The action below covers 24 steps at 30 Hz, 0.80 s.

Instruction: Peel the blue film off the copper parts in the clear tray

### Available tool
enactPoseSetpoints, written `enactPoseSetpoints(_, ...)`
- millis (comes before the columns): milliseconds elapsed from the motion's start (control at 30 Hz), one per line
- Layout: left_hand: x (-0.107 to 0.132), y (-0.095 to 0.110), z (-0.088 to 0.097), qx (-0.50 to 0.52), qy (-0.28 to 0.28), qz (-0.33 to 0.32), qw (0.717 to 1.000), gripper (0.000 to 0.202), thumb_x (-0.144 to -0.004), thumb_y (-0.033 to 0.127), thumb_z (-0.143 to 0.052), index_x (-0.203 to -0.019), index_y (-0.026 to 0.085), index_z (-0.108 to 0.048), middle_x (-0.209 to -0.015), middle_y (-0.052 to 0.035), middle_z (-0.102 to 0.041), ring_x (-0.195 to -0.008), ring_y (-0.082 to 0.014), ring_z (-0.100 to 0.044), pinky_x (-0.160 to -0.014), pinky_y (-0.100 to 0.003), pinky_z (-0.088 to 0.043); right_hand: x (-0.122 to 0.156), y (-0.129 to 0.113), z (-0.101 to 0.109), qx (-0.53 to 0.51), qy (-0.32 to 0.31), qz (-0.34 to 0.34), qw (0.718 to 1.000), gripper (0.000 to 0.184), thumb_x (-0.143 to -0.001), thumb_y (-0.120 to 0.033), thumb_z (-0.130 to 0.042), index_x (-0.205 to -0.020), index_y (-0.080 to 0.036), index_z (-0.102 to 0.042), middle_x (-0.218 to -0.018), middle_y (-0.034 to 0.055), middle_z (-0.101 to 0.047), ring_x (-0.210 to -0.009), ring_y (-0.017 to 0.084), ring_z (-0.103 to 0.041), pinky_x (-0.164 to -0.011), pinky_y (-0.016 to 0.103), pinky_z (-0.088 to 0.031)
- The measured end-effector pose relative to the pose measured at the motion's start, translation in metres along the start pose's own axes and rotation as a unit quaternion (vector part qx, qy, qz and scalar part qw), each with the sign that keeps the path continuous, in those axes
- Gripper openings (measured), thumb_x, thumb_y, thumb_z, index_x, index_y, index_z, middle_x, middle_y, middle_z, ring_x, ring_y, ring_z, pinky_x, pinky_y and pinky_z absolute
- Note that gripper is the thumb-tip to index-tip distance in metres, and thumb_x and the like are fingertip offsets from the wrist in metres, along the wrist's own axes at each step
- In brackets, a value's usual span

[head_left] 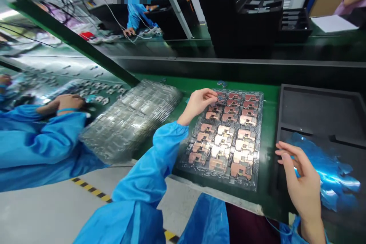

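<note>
A clear plastic tray (257, 183) lies in front of me, its pockets filled with rows of copper-coloured circuit boards (244, 146). My left hand (198, 103) reaches over the tray's far left corner, thumb and fingers pinched on a small dark circuit board (220, 98) at the corner pocket. The fingers partly cover this board. To the right, my right hand (303, 183) hovers by the left edge of a black tray (320, 110), fingers loosely bent and apart, nothing visible in them. Crumpled pieces of blue film (337, 175) lie in the black tray beside it.
A stack of clear plastic trays (134, 118) stands at left, beside a co-worker's sleeved arms (42, 129). Small loose parts (221, 83) lie behind my tray. A green post (74, 42) slants across the left. Black boxes (228, 15) stand on the raised rear bench.
</note>
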State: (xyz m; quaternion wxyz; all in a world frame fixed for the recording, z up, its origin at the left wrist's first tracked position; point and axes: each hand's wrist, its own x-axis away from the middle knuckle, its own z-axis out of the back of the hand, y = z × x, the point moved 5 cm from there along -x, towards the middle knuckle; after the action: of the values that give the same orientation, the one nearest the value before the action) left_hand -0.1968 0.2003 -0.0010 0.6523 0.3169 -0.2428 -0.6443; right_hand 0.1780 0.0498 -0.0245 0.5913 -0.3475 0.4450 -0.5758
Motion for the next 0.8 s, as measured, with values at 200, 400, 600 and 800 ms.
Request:
enactPoseSetpoints(200,-0.038,-0.027,-0.01,-0.115,-0.059,-0.041,0.991,0.008,-0.092,0.023,-0.073,-0.091,0.019,-0.08,-0.097,-0.0078,-0.082,-0.094,-0.025,-0.073,-0.089,-0.038,-0.055,0.001,0.009,-0.002,0.049,-0.025,0.011,0.998,0.027,-0.107,-0.046,-0.062,-0.116,-0.03,-0.081,-0.123,0.0062,-0.079,-0.1,0.023,-0.079,-0.077,0.032,-0.067)
enactPoseSetpoints(400,0.0,-0.022,-0.025,-0.216,-0.039,-0.114,0.969,0.028,-0.107,0.028,-0.056,-0.119,0.019,-0.079,-0.129,-0.0159,-0.071,-0.123,-0.0342,-0.061,-0.11,-0.052,-0.048,0.002,0.02,-0.003,0.05,-0.023,0.0,0.998,0.027,-0.107,-0.048,-0.062,-0.116,-0.031,-0.081,-0.124,0.0048,-0.08,-0.104,0.024,-0.079,-0.081,0.033,-0.068)
enactPoseSetpoints(600,0.03,-0.022,-0.037,-0.273,-0.077,-0.155,0.946,0.041,-0.112,0.03,-0.046,-0.142,0.017,-0.07,-0.141,-0.0177,-0.068,-0.121,-0.036,-0.062,-0.109,-0.056,-0.05,0.002,0.024,-0.001,0.062,-0.016,0.009,0.998,0.026,-0.106,-0.048,-0.063,-0.112,-0.032,-0.082,-0.121,0.0024,-0.081,-0.103,0.023,-0.08,-0.082,0.032,-0.068)
enactPoseSetpoints(800,0.023,-0.021,-0.032,-0.296,-0.074,-0.174,0.936,0.041,-0.111,0.031,-0.047,-0.145,0.019,-0.067,-0.145,-0.0185,-0.064,-0.128,-0.0369,-0.062,-0.11,-0.056,-0.051,0.002,0.016,0.0,0.088,0.002,0.06,0.994,0.025,-0.106,-0.045,-0.063,-0.106,-0.03,-0.082,-0.114,0.0025,-0.084,-0.099,0.025,-0.082,-0.084,0.033,-0.068)
